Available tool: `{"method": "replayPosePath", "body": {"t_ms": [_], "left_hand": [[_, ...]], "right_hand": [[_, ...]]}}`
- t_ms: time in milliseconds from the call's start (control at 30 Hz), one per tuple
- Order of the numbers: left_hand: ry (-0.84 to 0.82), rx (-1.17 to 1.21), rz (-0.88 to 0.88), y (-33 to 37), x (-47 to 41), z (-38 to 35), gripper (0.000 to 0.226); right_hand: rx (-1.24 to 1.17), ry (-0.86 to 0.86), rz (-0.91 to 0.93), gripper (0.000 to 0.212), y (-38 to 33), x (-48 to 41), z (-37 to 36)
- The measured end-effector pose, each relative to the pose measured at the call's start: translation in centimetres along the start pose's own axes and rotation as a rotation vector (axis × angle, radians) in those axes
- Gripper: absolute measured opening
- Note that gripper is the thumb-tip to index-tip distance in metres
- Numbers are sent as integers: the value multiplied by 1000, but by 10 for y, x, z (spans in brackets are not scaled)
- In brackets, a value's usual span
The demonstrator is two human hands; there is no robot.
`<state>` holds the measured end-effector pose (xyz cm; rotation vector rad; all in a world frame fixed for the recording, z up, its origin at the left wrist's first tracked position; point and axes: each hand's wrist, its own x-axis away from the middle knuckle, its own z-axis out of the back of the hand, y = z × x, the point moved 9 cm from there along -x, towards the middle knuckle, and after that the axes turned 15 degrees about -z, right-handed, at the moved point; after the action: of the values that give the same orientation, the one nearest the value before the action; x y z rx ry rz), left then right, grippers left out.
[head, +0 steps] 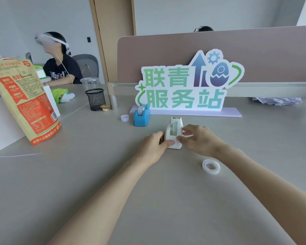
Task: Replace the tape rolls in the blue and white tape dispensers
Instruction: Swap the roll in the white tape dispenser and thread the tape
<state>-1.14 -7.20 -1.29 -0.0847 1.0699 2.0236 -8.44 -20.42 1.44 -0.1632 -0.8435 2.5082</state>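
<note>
Holding the white tape dispenser [174, 133] on the grey table [78, 174] with both hands.

Left hand [155, 145] grips its left side, right hand [197, 138] pinches its right side; a loose tape roll [211, 166] lies near the right forearm, the blue tape dispenser [142, 116] stands behind.

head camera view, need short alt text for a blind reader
Two bare hands, left hand and right hand, grip a small white plastic tape dispenser on a grey table. A loose translucent tape roll lies right; a blue plastic tape dispenser stands behind.

Open table [78, 183] nearside; loose tape roll [211, 166] right, blue dispenser [142, 115] and sign [184, 89] seemingly crowd behind.
</note>
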Motion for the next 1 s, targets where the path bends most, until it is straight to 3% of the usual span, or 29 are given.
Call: {"method": "replayPosePath", "body": {"t_ms": [133, 367, 500, 600, 700, 800, 900, 1000], "left_hand": [[2, -57, 46, -19, -30, -3, 27], [24, -161, 96, -41, -74, -6, 32], [29, -303, 113, -47, -85, -3, 37], [-2, -364, 141, -48, -85, -4, 43], [-76, -454, 135, -36, -75, -7, 44], [-133, -475, 127, -23, -60, -11, 48], [-160, -501, 126, -9, -38, -16, 58], [-162, -517, 43, 5, -19, -21, 45]], "right_hand": [[-108, -19, -43, 50, -3, -36, -4], [-101, 40, -44, 40, -11, -81, -17], [-153, 42, -59, 47, -7, -93, -21], [-247, -50, -97, 43, -1, -96, -21], [-360, -170, -154, 35, 8, -86, -17], [-312, -209, -156, 56, 19, -64, -9], [-259, -250, -72, 48, 23, -22, -5], [-262, -286, -1, 37, 32, 25, 3]]}}
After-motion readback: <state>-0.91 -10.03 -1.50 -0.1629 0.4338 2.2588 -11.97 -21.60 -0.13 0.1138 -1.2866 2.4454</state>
